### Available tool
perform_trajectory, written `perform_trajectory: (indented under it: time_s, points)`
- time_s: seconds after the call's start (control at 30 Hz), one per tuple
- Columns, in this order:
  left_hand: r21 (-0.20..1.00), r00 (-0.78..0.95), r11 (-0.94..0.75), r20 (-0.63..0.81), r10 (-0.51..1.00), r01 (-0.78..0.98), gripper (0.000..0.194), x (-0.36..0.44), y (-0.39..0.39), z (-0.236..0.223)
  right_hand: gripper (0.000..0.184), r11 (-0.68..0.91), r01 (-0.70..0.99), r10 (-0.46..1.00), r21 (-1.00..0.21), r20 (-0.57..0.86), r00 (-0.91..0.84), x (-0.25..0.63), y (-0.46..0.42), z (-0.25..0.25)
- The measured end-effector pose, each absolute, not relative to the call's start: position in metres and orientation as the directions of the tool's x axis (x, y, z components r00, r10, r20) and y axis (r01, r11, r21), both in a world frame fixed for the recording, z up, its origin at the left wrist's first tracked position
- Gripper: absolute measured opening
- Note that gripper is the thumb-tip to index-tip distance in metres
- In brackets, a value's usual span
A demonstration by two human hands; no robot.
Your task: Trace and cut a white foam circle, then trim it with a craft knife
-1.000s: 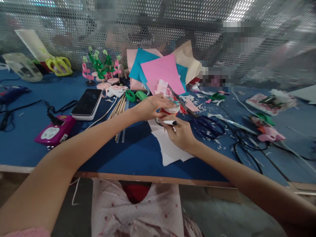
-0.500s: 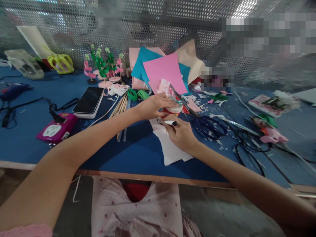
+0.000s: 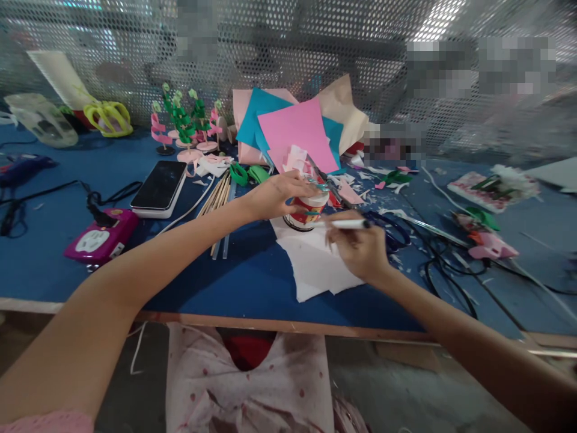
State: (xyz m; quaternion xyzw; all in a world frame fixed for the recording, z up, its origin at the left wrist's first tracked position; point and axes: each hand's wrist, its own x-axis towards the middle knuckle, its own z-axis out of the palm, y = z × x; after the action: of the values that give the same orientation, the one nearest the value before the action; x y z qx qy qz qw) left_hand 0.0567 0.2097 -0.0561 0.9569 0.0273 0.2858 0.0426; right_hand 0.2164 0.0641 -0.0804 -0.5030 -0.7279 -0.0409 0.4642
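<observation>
My left hand is closed over the top of a small red and white cup that stands on white paper sheets on the blue table. My right hand grips a white pen with a black tip, held level just right of the cup and above the paper. Dark-handled scissors lie right behind this hand.
Pink and blue paper sheets pile up at the back. A phone, wooden sticks, a magenta power socket, small ribbon trees, a pink glue gun and black cables lie around. The table's front edge runs near me.
My right hand has drawn the pen away from the cup's base, to the right and slightly up. The cup's red side now shows. My left hand stays on the cup.
</observation>
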Motion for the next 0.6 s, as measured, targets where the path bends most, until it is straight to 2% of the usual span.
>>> perform_trajectory:
  time_s: [0.1, 0.23, 0.33, 0.4, 0.53, 0.6]
  points:
    - [0.098, 0.826, -0.995, 0.56, 0.065, 0.012, 0.034, 0.057, 0.21, -0.056, 0.021, 0.431, 0.595, 0.649, -0.678, 0.692, 0.318, 0.236, 0.073, -0.071]
    - [0.104, 0.825, -0.994, 0.56, 0.072, 0.015, 0.035, 0.056, 0.209, -0.056, 0.035, 0.438, 0.357, 0.612, -0.825, 0.565, 0.554, 0.264, 0.103, -0.059]
    - [0.096, 0.823, -0.995, 0.563, 0.075, 0.024, 0.036, 0.056, 0.209, -0.055, 0.032, 0.322, 0.245, 0.748, -0.915, 0.404, 0.527, 0.267, 0.136, -0.058]
    - [0.089, 0.82, -0.996, 0.569, 0.059, 0.009, 0.036, 0.056, 0.209, -0.056, 0.023, 0.219, 0.155, 0.868, -0.963, 0.265, 0.42, 0.259, 0.158, -0.06]
    - [0.087, 0.805, -0.996, 0.592, 0.033, -0.023, 0.031, 0.057, 0.212, -0.059, 0.015, 0.201, 0.12, 0.962, -0.972, 0.219, 0.163, 0.235, 0.196, -0.061]
    - [0.089, 0.801, -0.996, 0.596, 0.047, -0.008, 0.03, 0.058, 0.213, -0.06, 0.014, 0.138, 0.179, 0.987, -0.974, 0.15, 0.052, 0.228, 0.21, -0.059]
